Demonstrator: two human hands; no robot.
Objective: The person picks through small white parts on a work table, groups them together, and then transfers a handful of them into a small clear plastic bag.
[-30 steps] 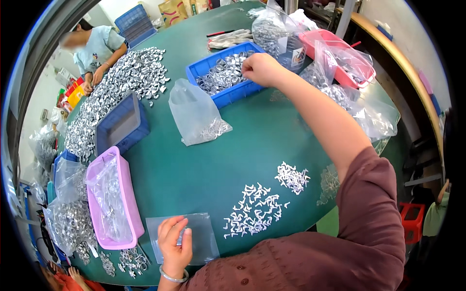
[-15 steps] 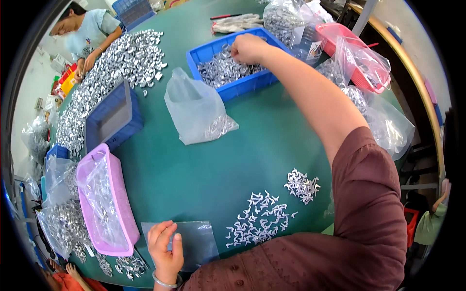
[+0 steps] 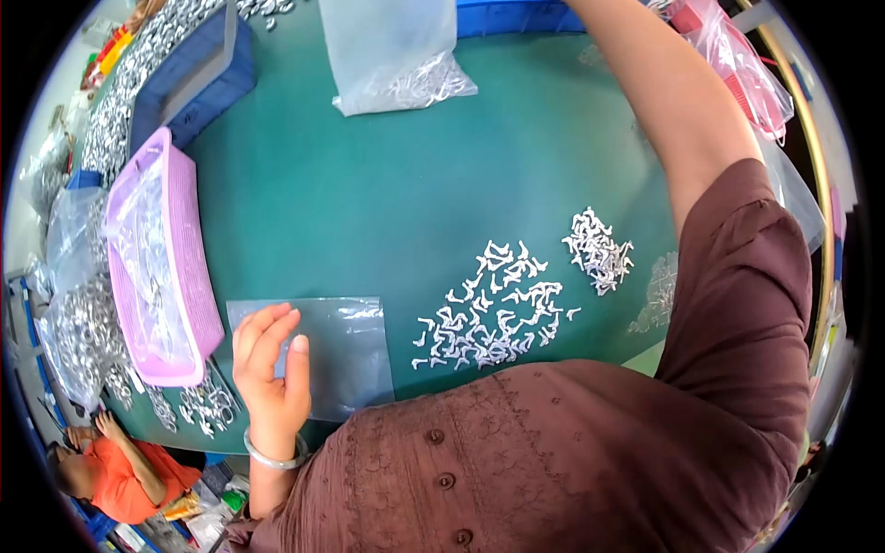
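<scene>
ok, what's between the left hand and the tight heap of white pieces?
Head view: the right part of the flat clear plastic bag, then green tabletop, then the looser scatter of white pieces.

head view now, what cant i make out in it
In the head view:
Right hand and anything it holds: cut off by the top edge; only the arm shows.
Blue tray: mostly cut off there too.
Contents of the frosted bag: blurred by its plastic.
Whether the left hand touches the flat bag: hidden beneath the hand.

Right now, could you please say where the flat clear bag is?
In the head view, the bag lies lower left, partly hidden by the left hand, right of the lilac basket.
</scene>
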